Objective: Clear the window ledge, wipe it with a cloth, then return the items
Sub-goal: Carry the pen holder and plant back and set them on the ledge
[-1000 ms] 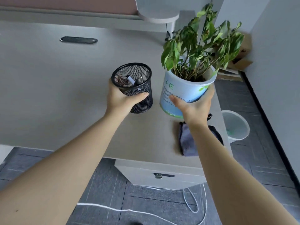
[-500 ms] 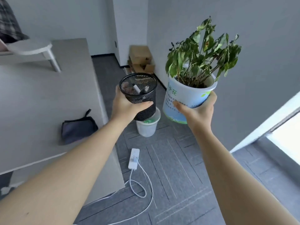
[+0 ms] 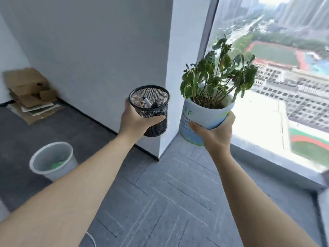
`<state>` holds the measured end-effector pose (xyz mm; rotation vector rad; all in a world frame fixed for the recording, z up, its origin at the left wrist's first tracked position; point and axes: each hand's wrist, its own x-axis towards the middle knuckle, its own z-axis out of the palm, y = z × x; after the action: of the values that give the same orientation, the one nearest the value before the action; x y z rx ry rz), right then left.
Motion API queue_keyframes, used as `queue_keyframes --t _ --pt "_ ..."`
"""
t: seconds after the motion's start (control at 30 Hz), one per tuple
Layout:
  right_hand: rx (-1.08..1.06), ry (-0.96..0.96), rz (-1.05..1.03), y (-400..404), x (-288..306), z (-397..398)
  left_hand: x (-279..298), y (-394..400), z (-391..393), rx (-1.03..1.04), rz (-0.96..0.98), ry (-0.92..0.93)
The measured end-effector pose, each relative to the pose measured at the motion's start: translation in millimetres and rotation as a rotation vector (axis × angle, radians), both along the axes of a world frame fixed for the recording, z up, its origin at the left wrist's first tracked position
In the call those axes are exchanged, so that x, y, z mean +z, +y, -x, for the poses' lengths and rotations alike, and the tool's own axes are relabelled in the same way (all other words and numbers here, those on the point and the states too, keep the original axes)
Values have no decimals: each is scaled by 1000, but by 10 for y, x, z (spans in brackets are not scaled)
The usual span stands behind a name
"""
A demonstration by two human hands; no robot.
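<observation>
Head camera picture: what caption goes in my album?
Left hand holds mesh pen cup, right hand holds potted plant, near window ledge.

A high-rise office. Grey carpet tiles (image 3: 169,198), a white plastic wastebasket (image 3: 51,161), flattened cardboard boxes (image 3: 30,93). A floor-level window (image 3: 277,68) overlooks city blocks.

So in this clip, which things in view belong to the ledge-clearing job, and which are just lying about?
Part of the job:
- mesh pen holder, in the left hand
- potted plant, in the right hand
- window ledge

Just lying about:
- waste bin on the floor
- flattened cardboard in the corner
</observation>
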<state>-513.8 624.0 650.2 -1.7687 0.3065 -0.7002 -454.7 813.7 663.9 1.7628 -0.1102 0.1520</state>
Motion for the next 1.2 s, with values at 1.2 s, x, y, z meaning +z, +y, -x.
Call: queue_keyframes --t 1.2 --pt "-470 237 -90 -6758 -2806 -2521 -2795 -7177 -3442 -381 -124 262"
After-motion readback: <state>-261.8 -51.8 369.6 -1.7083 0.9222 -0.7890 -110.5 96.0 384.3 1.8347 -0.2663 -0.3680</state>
